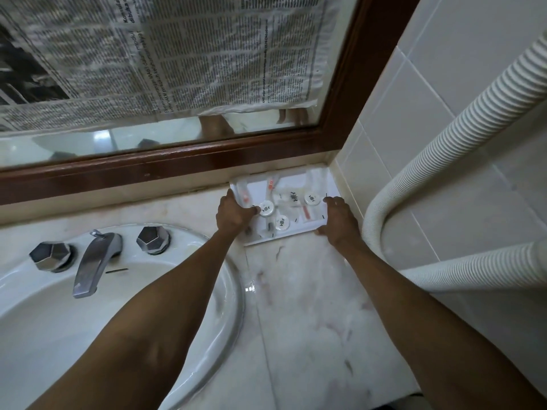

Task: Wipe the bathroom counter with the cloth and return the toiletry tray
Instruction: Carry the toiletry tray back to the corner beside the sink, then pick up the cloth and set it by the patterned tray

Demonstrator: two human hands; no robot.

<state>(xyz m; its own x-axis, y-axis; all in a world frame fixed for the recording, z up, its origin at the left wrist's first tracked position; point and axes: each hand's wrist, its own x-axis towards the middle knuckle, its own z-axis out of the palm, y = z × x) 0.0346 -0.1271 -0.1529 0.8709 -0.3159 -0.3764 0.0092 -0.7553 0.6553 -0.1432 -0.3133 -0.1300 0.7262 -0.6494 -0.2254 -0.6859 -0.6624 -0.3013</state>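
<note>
I'm gripping white toiletry tray (318,227) at back corner, 1 o'clock from sink (124,315): left hand (233,214) pinching left rim, right hand (337,218) pinching right rim. Tray seeming light, stiff, slippery; small bottles (265,209) inside rolling easily.

A white sink (124,315) is sitting in the left part of the worktop (310,306). A chrome tap (91,261) is standing at its back rim, flanked by two faceted chrome knobs (50,255) (153,239). A mirror (165,134) in a dark wooden frame (183,164) is running along the worktop's back edge, with newspaper (165,54) covering most of it. A ribbed white hose (444,161) is looping along the tiled wall (414,119) at the right edge.
</note>
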